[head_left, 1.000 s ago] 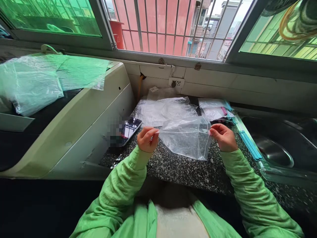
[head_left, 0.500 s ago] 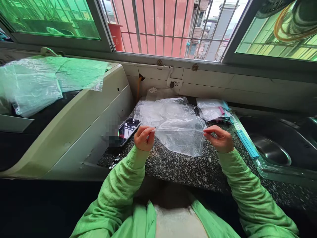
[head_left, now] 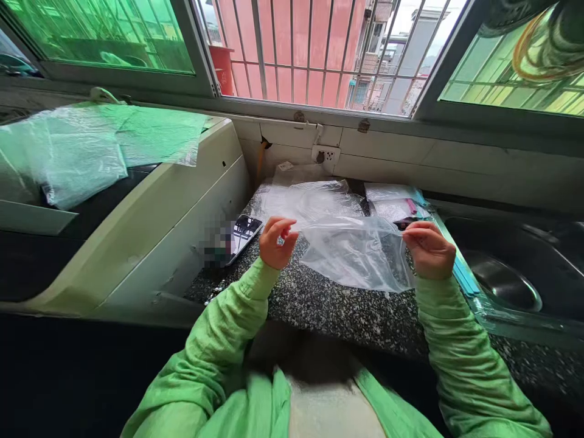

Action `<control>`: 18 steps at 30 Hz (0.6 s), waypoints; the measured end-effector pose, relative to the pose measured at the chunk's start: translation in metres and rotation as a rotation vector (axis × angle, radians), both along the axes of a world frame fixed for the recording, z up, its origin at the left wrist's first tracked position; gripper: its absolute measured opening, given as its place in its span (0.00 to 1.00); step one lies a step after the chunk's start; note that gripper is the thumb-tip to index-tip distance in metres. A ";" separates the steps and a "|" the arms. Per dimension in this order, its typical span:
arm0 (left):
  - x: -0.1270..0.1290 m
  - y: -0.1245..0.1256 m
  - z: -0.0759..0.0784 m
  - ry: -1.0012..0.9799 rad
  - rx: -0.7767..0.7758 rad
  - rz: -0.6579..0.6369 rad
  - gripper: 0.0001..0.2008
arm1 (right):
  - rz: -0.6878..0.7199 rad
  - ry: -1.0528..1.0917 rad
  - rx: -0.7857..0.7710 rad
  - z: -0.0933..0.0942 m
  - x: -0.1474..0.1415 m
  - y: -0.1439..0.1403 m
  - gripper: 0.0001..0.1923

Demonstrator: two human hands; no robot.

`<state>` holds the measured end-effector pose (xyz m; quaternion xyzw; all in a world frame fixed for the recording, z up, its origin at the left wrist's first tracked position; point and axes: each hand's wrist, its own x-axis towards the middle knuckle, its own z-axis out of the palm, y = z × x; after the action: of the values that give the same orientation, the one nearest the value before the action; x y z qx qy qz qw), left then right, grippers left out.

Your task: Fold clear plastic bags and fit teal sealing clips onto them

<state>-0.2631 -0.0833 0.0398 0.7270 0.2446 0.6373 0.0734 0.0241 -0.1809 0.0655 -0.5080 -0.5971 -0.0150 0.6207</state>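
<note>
Bag: clear zip-top plastic bag (head_left: 358, 255) held just above the speckled granite counter (head_left: 328, 307), mouth edge stretched level.
Right hand (head_left: 429, 249): fingers curled, pinching the bag's right corner.
Left hand (head_left: 277, 243): fingertips loosely parted beside the left corner; grip on the bag unclear.
Nearby: pile of clear bags (head_left: 305, 198) behind, phone (head_left: 241, 234) to the left.

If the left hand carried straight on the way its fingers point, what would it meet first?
The left hand points right, toward the clear plastic bag whose other edge the right hand pinches. It would likely meet that bag's near edge first, though depth is unclear.

You're at a home kitchen counter, speckled granite worktop (head_left: 347, 310) under your sleeves, steel sink (head_left: 506, 283) to your right, white stove hood (head_left: 150, 213) to your left, barred window (head_left: 310, 48) facing pink apartment blocks, wall socket (head_left: 325, 154) below the sill.
</note>
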 end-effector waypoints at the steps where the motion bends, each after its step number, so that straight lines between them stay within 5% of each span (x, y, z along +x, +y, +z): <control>1: 0.000 0.001 -0.001 0.013 -0.052 -0.019 0.13 | 0.005 0.053 0.019 0.000 0.003 0.001 0.02; 9: -0.003 -0.004 -0.017 0.141 -0.199 -0.367 0.22 | -0.094 0.190 0.101 0.000 0.017 0.006 0.03; 14: 0.010 -0.005 -0.028 0.243 -0.357 -0.308 0.17 | -0.105 0.250 0.174 -0.010 0.018 0.013 0.03; 18: 0.017 -0.004 -0.034 0.143 -0.560 -0.349 0.18 | -0.114 0.236 0.169 -0.013 0.018 0.015 0.04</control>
<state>-0.2460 -0.0871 0.0057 0.7525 0.2865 0.4704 0.3611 0.0425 -0.1662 0.0527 -0.4850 -0.4868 -0.0404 0.7254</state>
